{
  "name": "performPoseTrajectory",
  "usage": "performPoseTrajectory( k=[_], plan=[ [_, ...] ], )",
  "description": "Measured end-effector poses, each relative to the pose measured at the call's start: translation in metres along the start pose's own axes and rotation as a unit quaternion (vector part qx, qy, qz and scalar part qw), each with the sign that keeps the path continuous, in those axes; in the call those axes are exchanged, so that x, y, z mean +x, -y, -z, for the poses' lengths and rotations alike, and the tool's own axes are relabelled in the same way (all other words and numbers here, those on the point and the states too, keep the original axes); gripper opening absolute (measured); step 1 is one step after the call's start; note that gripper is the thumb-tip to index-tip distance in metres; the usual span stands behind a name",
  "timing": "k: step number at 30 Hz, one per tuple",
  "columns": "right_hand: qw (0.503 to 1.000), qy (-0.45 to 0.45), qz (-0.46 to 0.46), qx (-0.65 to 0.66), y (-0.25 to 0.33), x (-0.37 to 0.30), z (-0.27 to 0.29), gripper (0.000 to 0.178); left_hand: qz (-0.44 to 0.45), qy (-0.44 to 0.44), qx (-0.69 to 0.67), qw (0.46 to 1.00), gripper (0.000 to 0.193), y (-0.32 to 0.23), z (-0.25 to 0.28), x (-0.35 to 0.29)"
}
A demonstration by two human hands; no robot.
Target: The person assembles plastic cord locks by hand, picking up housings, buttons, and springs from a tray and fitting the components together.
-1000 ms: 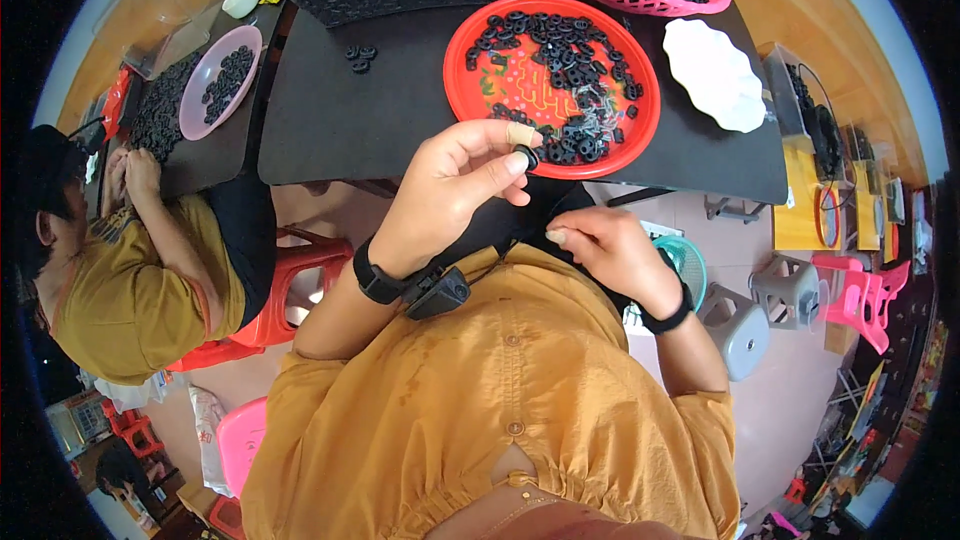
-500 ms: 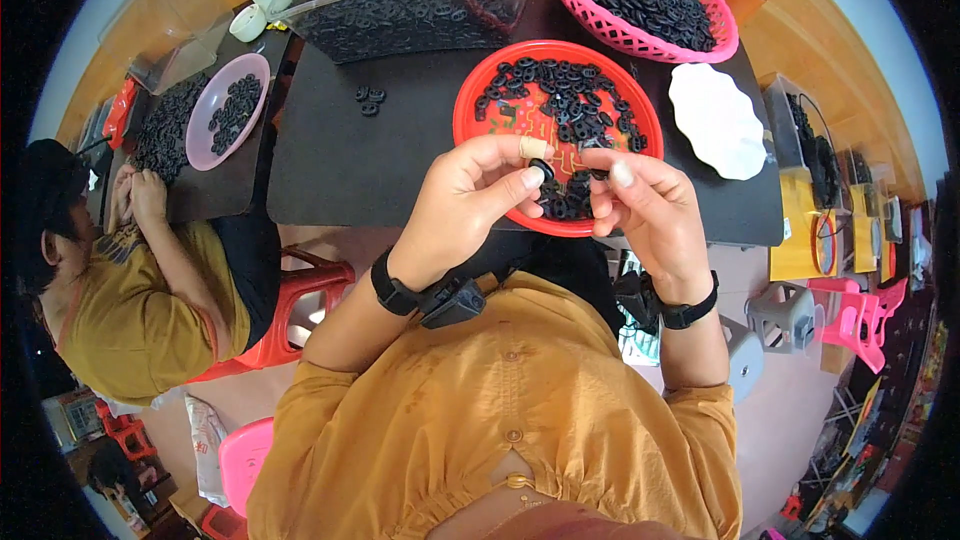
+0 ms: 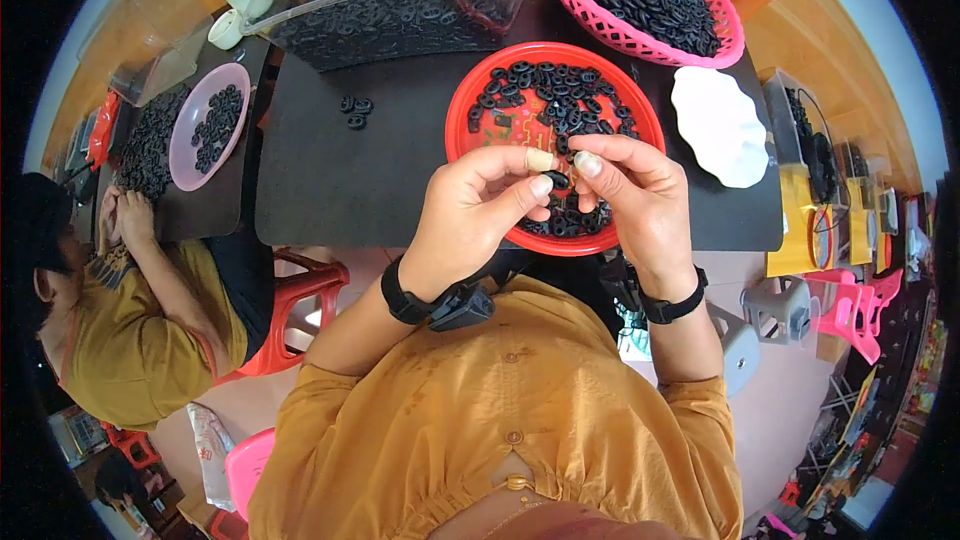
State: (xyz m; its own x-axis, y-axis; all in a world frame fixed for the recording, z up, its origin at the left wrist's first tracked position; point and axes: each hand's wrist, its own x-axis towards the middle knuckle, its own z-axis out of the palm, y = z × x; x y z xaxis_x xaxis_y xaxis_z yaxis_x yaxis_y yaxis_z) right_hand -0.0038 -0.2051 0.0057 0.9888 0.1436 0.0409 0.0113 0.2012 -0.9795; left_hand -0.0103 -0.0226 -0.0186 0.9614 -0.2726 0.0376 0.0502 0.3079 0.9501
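My left hand (image 3: 465, 205), with a tan covering on its index fingertip, pinches a small black oval piece (image 3: 559, 180) between thumb and forefinger. Close beside it, my right hand (image 3: 645, 190) has thumb and index finger pressed together at the tips. Whatever they pinch, if anything, is too small to make out. Both hands are over the near part of a round red tray (image 3: 455, 120) with a patterned bottom. Many loose black pieces with holes (image 3: 575, 105) lie in that tray, partly hidden by my fingers.
A clear bin (image 3: 400, 25) and a pink basket (image 3: 640, 50), both full of black pieces, stand at the back. A white scalloped plate (image 3: 722, 130) lies right of the tray. Several black pieces (image 3: 356, 110) sit on the dark table (image 3: 330, 180). A co-worker (image 3: 150, 310) sits at left.
My two hands have come closer together, the left one shifting right with its black piece. The whole view has shifted slightly; tray and table appear a little lower.
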Motion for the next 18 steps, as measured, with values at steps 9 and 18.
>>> performPoseTrajectory(
  k=[9,18],
  plan=[
    [0.997,-0.020,-0.001,-0.069,0.000,0.000,-0.003,0.017,-0.078,-0.035,0.025,0.996,0.016,0.008,-0.001,-0.001],
    [0.995,0.009,-0.024,-0.094,0.004,-0.001,-0.006,0.017,-0.116,-0.040,0.085,0.989,0.015,0.010,0.001,-0.002]
  ],
)
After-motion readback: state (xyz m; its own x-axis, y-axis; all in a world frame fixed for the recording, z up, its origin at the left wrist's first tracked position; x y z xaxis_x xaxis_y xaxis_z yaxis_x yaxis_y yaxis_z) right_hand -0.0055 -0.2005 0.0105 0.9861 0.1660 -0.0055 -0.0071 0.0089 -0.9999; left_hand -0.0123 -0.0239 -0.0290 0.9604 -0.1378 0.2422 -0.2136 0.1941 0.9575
